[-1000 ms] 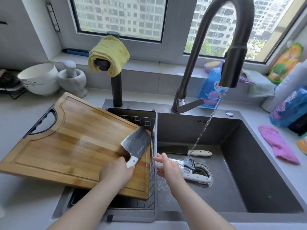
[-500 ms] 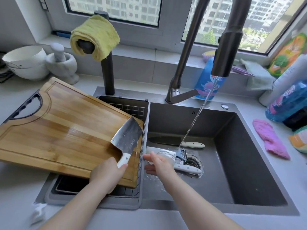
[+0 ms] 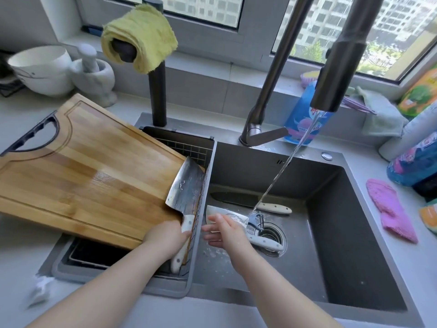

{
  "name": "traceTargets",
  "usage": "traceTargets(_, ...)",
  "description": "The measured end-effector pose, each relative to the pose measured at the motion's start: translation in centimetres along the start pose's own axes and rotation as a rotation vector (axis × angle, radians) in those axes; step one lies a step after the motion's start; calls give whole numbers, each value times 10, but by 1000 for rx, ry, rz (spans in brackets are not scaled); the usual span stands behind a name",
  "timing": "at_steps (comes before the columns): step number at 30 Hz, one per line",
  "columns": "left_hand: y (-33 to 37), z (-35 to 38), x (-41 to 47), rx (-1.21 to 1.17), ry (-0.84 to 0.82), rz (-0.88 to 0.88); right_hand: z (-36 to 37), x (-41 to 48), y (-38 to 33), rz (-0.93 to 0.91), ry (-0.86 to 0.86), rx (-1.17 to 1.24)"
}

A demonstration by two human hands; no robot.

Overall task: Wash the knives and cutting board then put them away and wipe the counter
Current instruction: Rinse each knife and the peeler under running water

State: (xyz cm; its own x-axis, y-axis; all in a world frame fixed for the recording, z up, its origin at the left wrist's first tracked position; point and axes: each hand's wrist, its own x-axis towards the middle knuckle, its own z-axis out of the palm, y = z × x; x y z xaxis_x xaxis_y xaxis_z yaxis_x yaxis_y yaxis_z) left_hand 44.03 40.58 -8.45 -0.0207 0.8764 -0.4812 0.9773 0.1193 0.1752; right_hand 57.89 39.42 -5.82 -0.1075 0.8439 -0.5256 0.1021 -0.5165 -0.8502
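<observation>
A bamboo cutting board [image 3: 82,176] is lying tilted across the wire drain basket [image 3: 189,149], and a cleaver [image 3: 186,185] is leaning along the divider [image 3: 209,171]. Knives [image 3: 236,197] are crowding the floor of the sink [image 3: 307,275] by the drain [image 3: 272,235], under the slanting water stream [image 3: 281,171]. The sink's right half is offering open passage.

The left hand [image 3: 165,237] grips a cleaver [image 3: 186,183], blade on the cutting board [image 3: 82,176] beyond it; the right hand [image 3: 227,233], just beside, spreads over the sink [image 3: 343,245].
</observation>
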Motion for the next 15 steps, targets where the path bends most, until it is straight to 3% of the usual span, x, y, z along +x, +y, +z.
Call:
traceTargets(5,2,-8,2,125,-6,56,-30,11,7,44,31,-70)
traceTargets(9,10,-22,0,-155,307,-13,-71,27,19,124,120,-200)
traceTargets(11,25,-25,-1,-270,404,85,-93,37,25,180,180,-255)
traceTargets(15,57,-13,3,-181,295,251,-128,61,38,245,248,-534)
